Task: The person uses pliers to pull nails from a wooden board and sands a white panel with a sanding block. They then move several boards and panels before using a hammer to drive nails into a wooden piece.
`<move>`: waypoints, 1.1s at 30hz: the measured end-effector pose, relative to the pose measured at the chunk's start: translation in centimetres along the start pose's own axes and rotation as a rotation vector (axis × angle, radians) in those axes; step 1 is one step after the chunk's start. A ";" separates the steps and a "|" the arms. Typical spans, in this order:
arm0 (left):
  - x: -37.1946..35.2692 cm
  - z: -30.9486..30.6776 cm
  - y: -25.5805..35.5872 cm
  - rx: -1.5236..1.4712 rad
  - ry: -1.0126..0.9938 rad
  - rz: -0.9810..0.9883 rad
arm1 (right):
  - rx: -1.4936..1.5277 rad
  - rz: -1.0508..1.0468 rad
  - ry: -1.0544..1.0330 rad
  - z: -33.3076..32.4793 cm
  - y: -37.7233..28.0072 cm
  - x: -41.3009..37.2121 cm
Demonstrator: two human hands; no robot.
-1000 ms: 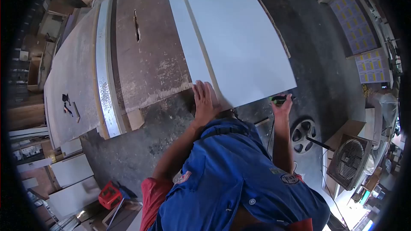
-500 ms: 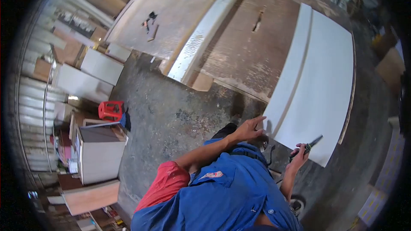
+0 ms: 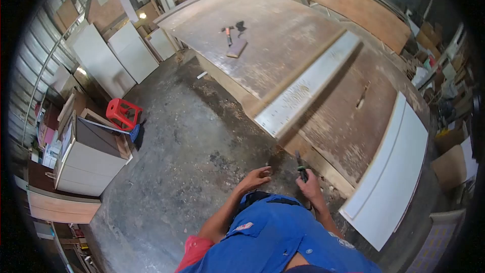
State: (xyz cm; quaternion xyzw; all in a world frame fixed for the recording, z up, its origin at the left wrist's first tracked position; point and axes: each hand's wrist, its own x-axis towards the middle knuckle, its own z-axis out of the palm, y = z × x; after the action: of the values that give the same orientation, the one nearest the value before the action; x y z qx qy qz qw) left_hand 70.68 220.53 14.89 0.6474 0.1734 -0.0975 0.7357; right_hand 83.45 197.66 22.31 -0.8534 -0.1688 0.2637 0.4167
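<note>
In the head view, the right hand (image 3: 311, 188) is closed round the handle of a dark tool (image 3: 301, 166) near the table's (image 3: 331, 136) edge; it looks light and stiff, best gripped there, clear of the narrow end. The left hand (image 3: 254, 179) hangs empty, fingers loosely bent.

Seeing the blue shirt (image 3: 275, 237) cut off below, the tool (image 3: 301, 168) part-hidden by the right hand (image 3: 310, 186), patch (image 3: 244, 226) lettering too small

Left hand (image 3: 255, 180) loosely curled, right hand (image 3: 310, 186) closed, forearms (image 3: 223, 216) angled forward
</note>
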 end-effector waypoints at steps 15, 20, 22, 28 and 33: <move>-0.9 -21.2 7.5 -0.744 0.429 0.026 | -0.093 -0.639 -0.551 20.9 -23.5 17.4; 2.5 -31.3 10.5 -0.666 0.651 0.003 | -0.214 -0.737 -0.809 26.1 -27.9 28.1; 4.4 -35.8 10.3 -0.636 0.666 -0.011 | -0.249 -0.727 -0.851 26.9 -31.0 33.1; 10.7 -46.7 16.2 -0.760 0.828 -0.069 | -0.373 -0.788 -0.575 26.4 -40.0 47.2; 16.8 -55.4 17.6 -0.802 0.775 -0.057 | -0.449 -0.681 -0.366 27.2 -41.9 58.1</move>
State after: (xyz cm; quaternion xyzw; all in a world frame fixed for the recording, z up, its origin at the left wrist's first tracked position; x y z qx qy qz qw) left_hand 85.45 279.09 19.00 0.3004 0.4720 0.2014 0.8040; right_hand 111.26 269.04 23.89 -0.7578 -0.5643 0.2150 0.2472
